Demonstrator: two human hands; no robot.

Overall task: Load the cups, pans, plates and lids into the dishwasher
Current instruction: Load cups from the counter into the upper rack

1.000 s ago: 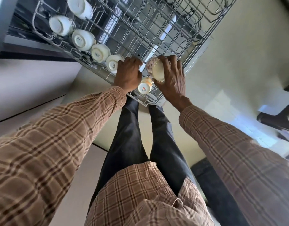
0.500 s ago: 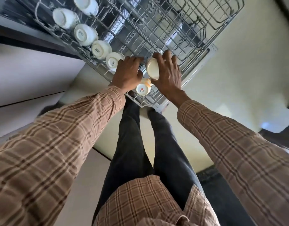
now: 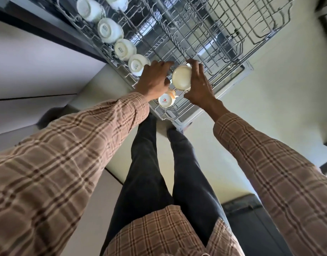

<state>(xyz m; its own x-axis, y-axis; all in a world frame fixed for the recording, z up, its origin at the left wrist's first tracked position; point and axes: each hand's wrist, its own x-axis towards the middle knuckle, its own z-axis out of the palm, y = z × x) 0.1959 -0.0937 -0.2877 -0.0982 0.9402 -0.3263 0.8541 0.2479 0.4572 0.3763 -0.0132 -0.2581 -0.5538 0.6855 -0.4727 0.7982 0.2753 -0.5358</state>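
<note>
- Seven cups in all, counting those in the rack and in hand
- Six cups upside down along the left edge of the one wire dishwasher rack (image 3: 223, 52): five cream ones (image 3: 120, 48) and one with a red logo (image 3: 165, 101) at its near corner
- One cream cup (image 3: 181, 77) held in the right hand (image 3: 199, 87)
- Two hands, the left hand (image 3: 153, 80) beside it

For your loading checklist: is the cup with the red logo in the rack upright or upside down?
Upside down. The cup with the red logo sits in the dishwasher rack with its base, bearing the printed mark, facing the camera.
</note>
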